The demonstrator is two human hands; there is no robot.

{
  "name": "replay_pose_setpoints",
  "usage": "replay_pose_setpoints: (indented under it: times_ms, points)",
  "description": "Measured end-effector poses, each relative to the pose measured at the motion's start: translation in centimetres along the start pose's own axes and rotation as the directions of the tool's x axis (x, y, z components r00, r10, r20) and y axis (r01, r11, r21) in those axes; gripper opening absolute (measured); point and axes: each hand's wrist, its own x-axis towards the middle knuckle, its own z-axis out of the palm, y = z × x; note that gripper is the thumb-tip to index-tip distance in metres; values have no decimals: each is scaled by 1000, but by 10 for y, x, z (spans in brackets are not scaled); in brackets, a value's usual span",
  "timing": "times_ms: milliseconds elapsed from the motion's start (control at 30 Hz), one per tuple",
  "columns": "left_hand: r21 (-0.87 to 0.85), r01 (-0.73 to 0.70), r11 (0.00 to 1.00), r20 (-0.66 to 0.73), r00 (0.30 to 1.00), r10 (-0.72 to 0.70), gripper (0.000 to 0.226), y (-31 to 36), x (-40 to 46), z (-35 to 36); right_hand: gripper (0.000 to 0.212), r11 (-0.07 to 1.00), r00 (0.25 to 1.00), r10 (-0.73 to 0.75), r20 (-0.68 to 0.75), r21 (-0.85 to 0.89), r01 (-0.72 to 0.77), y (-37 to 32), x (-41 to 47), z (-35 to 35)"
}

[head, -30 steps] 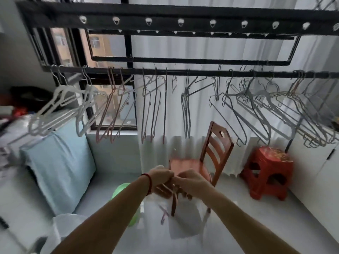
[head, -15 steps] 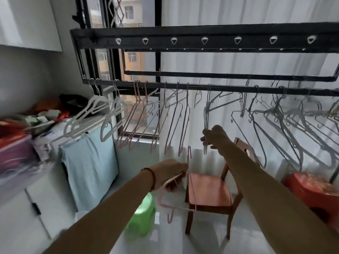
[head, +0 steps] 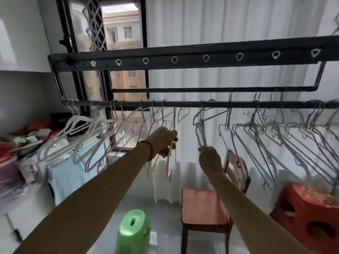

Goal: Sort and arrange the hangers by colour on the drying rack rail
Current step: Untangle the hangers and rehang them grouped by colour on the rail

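**Pink hanger lifted to the rail**

Compared with half a second ago, the left hand point(head: 163, 142) is raised from waist level to just under the rail point(head: 183, 104), and the pink hanger point(head: 171, 143) gripped in its curled fingers is brought up with it, its hook now close beneath the bar, beside the other pink hangers point(head: 110, 143). The right hand point(head: 209, 158) is found lower than before; its fingers are pinched on the bottom of a grey hanger point(head: 200, 131) that is hung from the rail.

Three colour groups are seen along the rail: about four white hangers point(head: 77, 129) at the left end, a pink cluster in the middle, and a grey mass point(head: 275, 136) on the right, too overlapped and blurred for a count. One wooden chair point(head: 207, 208), one green stool point(head: 133, 233) and one red stool point(head: 310, 215) are seen on the floor. A red band point(head: 149, 149) is worn on the left wrist. No readable writing is shown.
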Motion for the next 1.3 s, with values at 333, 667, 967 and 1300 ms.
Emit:
replay_pose_setpoints:
  times_ms: [333,667,967,1300]
  points:
    - [21,-38,999,-28,999,39,21,29,38,41,10,973,969,-181,171,-113,201,16,-3,-39]
    - [83,58,995,-75,996,-52,25,26,72,33,44,966,957,-215,194,-101,238,18,2,-45]
    - [724,23,690,-186,969,163,38,8,64,41,31,912,910,-403,-94,-122,391,15,7,-103]
    - [514,-586,627,151,781,606,32,61,26,164,31,909,889,-326,-320,-365,202,64,31,-178]
